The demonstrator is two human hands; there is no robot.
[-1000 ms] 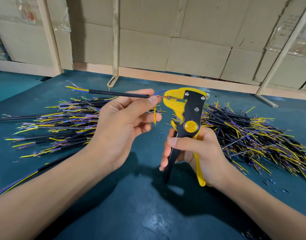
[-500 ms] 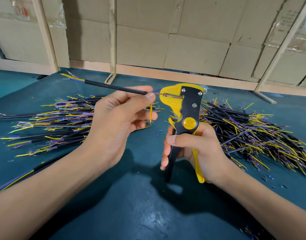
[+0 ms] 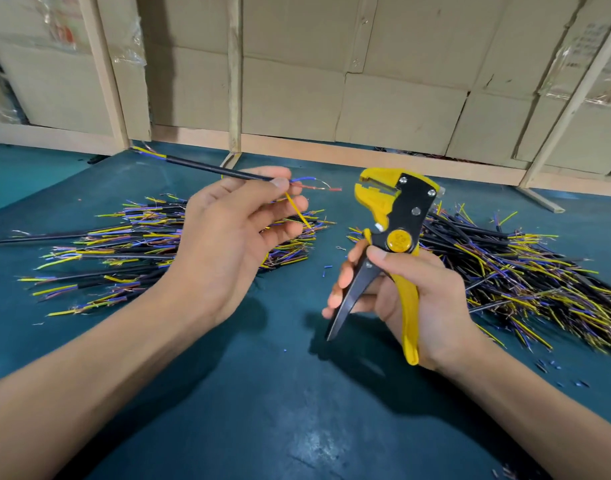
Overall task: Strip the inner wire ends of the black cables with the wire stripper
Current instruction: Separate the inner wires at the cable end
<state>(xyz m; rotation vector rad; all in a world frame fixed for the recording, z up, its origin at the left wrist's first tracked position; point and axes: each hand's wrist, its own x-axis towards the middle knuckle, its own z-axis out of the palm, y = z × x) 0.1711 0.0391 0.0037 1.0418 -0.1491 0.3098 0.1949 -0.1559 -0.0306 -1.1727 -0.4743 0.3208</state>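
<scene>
The red wire (image 3: pixel 326 187) has come out of the stripper (image 3: pixel 394 216), its end now bare, as the left hand (image 3: pixel 227 244) draws the cable (image 3: pixel 214 171) away and a gap opens between cable and tool head.

Cable piles (image 3: pixel 165 244) left and (image 3: pixel 525 268) right on table (image 3: pixel 262 393)

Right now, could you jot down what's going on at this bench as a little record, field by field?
left hand: left hand pinches a black cable, its inner wires fanned out
right hand: right hand grips the wire stripper, head up, apart from the cable
red wire: red wire shows bare strands at its end
yellow wire: yellow wire hangs down
bench: teal table
piles: left pile; right pile
</scene>
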